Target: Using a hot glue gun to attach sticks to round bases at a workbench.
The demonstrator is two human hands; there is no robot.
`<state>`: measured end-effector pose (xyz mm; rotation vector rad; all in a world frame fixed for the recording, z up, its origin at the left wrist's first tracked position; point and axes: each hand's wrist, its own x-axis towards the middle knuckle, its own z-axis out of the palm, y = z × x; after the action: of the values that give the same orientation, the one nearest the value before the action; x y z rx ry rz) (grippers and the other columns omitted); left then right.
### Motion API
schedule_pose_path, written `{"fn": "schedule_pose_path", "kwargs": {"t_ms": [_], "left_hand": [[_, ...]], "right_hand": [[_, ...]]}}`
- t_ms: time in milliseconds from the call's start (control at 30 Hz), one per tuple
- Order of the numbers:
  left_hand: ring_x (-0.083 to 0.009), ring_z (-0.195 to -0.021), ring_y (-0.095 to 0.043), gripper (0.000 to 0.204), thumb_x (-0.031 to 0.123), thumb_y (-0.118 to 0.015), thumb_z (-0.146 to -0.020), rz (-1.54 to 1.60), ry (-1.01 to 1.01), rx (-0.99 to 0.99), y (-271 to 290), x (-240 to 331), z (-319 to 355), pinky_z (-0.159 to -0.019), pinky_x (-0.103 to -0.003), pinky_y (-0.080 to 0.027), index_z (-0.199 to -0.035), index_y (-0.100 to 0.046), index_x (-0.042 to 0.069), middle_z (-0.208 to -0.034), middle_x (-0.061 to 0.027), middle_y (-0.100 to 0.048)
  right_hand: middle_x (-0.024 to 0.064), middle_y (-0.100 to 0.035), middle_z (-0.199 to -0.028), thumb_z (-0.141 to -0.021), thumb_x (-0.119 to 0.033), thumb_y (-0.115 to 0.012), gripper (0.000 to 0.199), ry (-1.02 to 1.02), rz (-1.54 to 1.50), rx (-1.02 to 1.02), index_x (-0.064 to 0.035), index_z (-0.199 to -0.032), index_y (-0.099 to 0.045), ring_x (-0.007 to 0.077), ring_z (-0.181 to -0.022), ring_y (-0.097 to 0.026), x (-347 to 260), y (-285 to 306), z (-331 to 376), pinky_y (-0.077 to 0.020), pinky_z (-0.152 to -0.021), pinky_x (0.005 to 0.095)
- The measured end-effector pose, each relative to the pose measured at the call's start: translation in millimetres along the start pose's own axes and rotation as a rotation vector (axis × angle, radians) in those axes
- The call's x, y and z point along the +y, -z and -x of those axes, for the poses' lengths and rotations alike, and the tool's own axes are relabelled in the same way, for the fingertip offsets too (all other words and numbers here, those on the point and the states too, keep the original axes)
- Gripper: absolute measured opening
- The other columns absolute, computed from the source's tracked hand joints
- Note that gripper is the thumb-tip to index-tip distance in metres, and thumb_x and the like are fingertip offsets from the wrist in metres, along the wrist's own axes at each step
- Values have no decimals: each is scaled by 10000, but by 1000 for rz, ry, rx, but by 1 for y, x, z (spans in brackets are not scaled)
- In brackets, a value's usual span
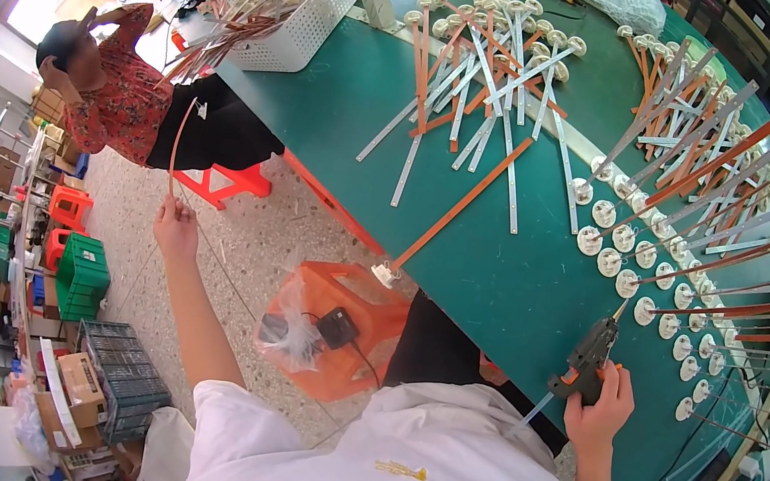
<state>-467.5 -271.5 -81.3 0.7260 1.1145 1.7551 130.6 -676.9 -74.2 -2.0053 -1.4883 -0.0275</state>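
Out to the left, over the floor, my left hand (176, 230) is closed on the lower end of a thin orange-brown strip (176, 150). The strip stands upright and bends at its top, where a small white piece (202, 111) shows. My right hand (601, 404) grips a black glue gun (591, 350) above the green table. A pale glue stick (535, 409) pokes from its rear, and its nozzle points at rows of white round discs (627, 282). Another orange-brown strip (464, 207) lies across the near table edge, its white base (386, 274) over the edge.
Piles of silver and brown strips with white discs (493, 66) cover the far part of the green table (358, 95). A white basket (305, 16) holds more. An orange stool (335, 298) with a plastic bag and black box stands below. A person in a red patterned shirt (132, 90) is at left.
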Motion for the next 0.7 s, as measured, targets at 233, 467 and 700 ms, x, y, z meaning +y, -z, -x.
{"fn": "schedule_pose_path", "kwargs": {"t_ms": [233,467,700], "left_hand": [[-84,-675,-502,129,210,-621,-1005,9,-10,-25,2,3,-1,-673,-262,-430,-949,-592,98,-772,36,-574],[-97,-682,-520,132,212,-628,-1001,17,-17,-42,0,6,2,-678,-273,-455,-952,-598,93,-767,26,-571],[-90,-684,-510,143,220,-621,-1005,11,-18,-12,0,6,0,-671,-264,-432,-941,-593,96,-774,29,-581]], "right_hand": [[173,-554,-896,-642,-63,-659,499,-6,2,13,39,-1122,-569,369,-739,-583,1,-1,0,-475,-623,420],[168,-555,-901,-639,-55,-650,495,-4,3,31,31,-1120,-571,369,-741,-579,-2,-1,-1,-474,-627,417],[168,-556,-906,-634,-54,-654,499,-19,7,15,28,-1120,-575,370,-748,-580,-3,0,1,-475,-628,417]]}}
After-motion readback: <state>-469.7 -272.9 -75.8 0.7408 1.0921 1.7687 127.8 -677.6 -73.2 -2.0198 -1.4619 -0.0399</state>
